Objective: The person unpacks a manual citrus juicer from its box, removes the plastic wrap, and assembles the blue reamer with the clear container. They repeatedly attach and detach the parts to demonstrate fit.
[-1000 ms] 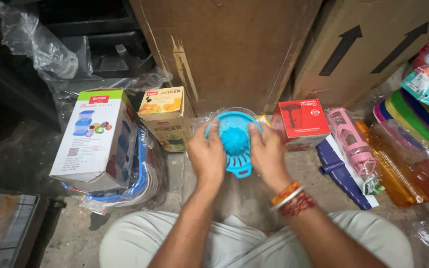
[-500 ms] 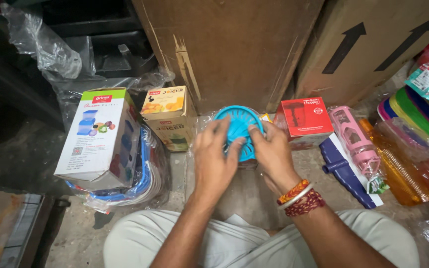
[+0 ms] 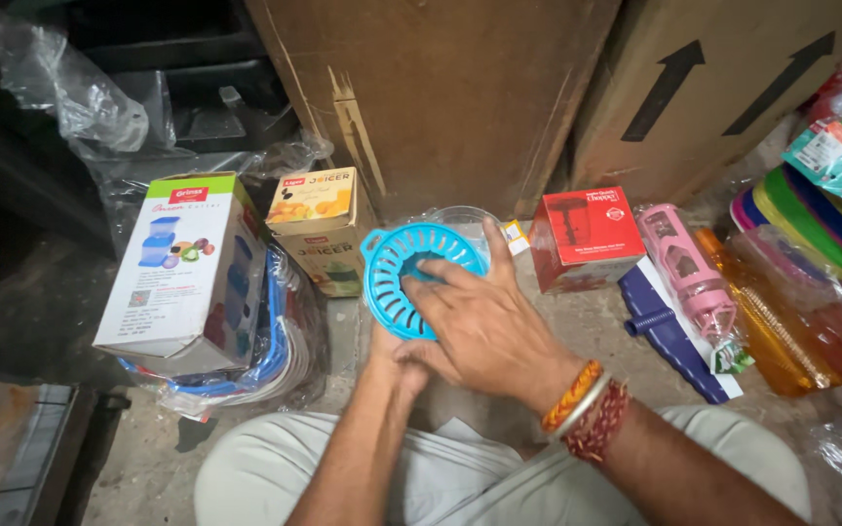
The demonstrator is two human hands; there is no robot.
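A round blue plastic strainer piece [image 3: 403, 278] with slotted rim is tilted up on edge in front of me, over a clear plastic bowl [image 3: 460, 222] that peeks out behind it. My right hand [image 3: 484, 321], wearing orange and red bangles at the wrist, lies across the strainer's face with fingers pressing into its centre. My left hand [image 3: 394, 353] grips the strainer from below and is mostly hidden behind the right hand.
A small yellow-and-brown carton [image 3: 319, 226] and a larger white-and-green box [image 3: 187, 273] stand at left. A red box [image 3: 587, 237], pink bottle [image 3: 689, 273], blue plastic part [image 3: 669, 336] and orange bottle [image 3: 767, 321] lie at right. Big cardboard cartons [image 3: 460, 88] stand behind.
The strainer has been tipped up from lying flat to standing on edge. My right hand moved across its face; my left hand dropped beneath it. The view shifted closer.
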